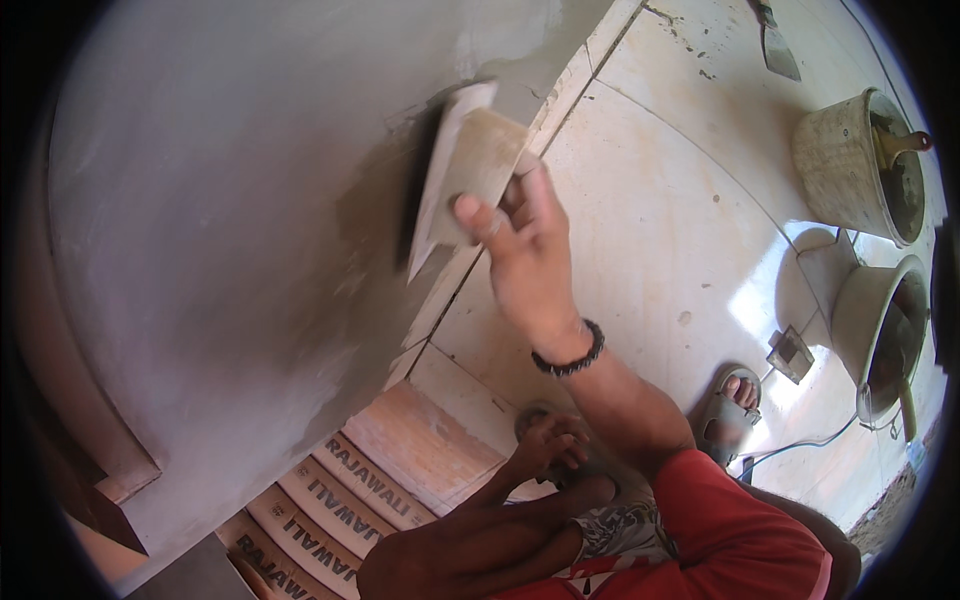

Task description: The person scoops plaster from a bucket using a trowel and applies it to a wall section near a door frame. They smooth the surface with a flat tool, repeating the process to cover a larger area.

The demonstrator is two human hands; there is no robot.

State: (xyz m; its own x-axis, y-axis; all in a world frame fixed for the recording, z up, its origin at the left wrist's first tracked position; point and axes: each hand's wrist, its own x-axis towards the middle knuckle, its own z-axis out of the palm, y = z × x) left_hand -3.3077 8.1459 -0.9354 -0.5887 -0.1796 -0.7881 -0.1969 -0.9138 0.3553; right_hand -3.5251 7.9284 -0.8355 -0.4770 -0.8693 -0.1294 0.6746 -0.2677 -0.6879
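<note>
My right hand (525, 235) grips a rectangular plastering float (470, 155), its flat blade against the grey, patchily damp wall (230, 180), near where the wall meets the tiled floor. A black bead bracelet is on that wrist. My left hand (555, 442) hangs by my knees, fingers bent and apart, with nothing visible in it, in front of my sandalled foot.
Two buckets (830, 170) with tools in them stand on the tiles (650, 250) at the right, near a scraper (780, 50), a small square object (790, 355) and a cord (805, 448). A stack of printed bags or boards (310, 510) lies below the wall.
</note>
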